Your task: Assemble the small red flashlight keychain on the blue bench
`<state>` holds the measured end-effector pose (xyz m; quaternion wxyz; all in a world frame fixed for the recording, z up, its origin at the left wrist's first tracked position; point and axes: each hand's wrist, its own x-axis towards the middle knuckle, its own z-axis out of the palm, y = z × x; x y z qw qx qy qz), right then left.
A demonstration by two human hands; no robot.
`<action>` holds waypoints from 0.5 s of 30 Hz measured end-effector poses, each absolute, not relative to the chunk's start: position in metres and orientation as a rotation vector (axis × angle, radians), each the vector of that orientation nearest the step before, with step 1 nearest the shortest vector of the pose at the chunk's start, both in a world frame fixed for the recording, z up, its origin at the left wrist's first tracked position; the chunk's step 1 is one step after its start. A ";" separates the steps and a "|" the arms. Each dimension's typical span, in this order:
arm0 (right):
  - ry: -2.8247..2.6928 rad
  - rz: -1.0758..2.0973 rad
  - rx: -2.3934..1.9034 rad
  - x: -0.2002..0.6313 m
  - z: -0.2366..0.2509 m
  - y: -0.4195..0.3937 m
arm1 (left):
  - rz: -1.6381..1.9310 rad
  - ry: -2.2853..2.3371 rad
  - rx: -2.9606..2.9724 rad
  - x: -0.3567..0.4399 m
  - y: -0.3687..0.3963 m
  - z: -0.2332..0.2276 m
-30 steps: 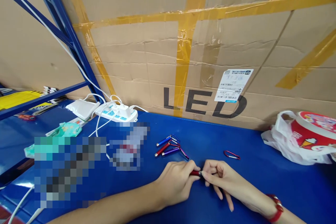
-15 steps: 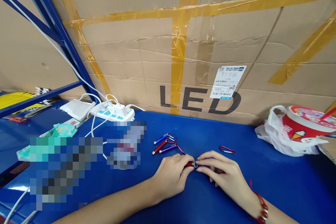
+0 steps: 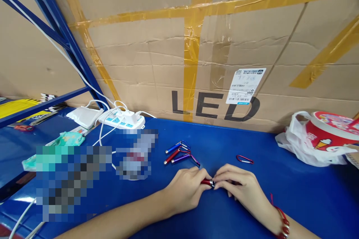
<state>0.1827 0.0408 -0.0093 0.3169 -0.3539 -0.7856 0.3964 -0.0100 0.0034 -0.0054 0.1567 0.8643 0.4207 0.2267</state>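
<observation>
Head view shows my left hand [image 3: 185,190] clamped around the small red flashlight [image 3: 208,182], low on the table [image 3: 308,194] for steadiness, while my right hand [image 3: 241,190] fingers pinch its silver end.

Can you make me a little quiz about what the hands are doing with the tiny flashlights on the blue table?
1. True or false: both hands touch the same small red flashlight.
2. How many finished little flashlights lie together just beyond the hands? A) one B) three C) six
3. What lies alone on the blue table, beyond the right hand?

Key
1. True: the left hand grips its body and the right hand's fingertips pinch its silver end.
2. B: one blue, one red, one purple.
3. A red clip.
</observation>
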 end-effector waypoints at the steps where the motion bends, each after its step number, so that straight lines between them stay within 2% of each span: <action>1: -2.068 1.054 -0.931 0.183 -0.010 0.041 | 0.643 1.191 2.478 -0.010 0.003 -0.005; 15: -2.031 1.146 -1.061 0.178 -0.018 0.049 | 0.626 1.254 2.467 -0.010 0.005 -0.008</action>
